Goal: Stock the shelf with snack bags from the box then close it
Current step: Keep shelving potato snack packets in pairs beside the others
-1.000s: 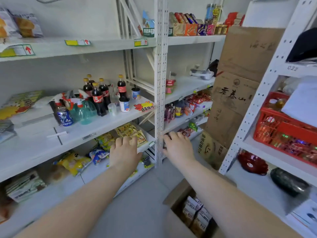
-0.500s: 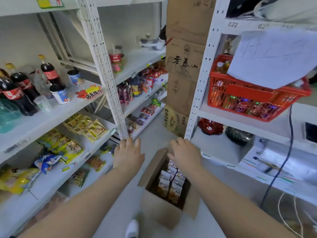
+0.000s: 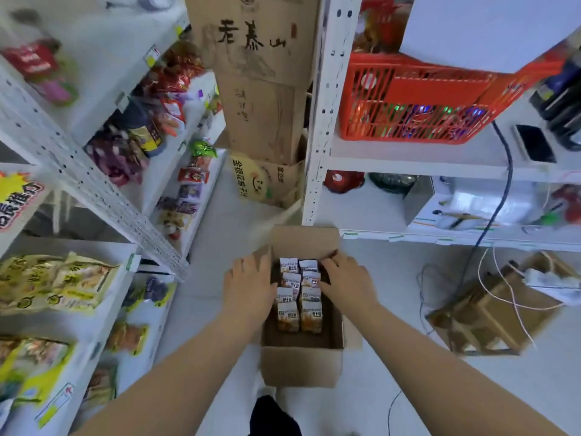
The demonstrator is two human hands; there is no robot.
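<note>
Your left hand and right hand reach open-fingered into the cardboard box. Two rows of snack bags sit unstocked, and the flaps are not yet closed.

your one head-worn camera is looking forward and steeply down, sitting close above the box on the floor.

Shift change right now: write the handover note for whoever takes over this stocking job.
Left hand: open, at the left wall of the box, holding nothing.
Right hand: open, fingers reaching onto the snack bags, no grip yet.
Box: on the floor, flaps open; bags stand in two rows inside, near end bare.
Done: no bag in hand.
Left: move the bags to the shelf on the left, then close the box.
</note>
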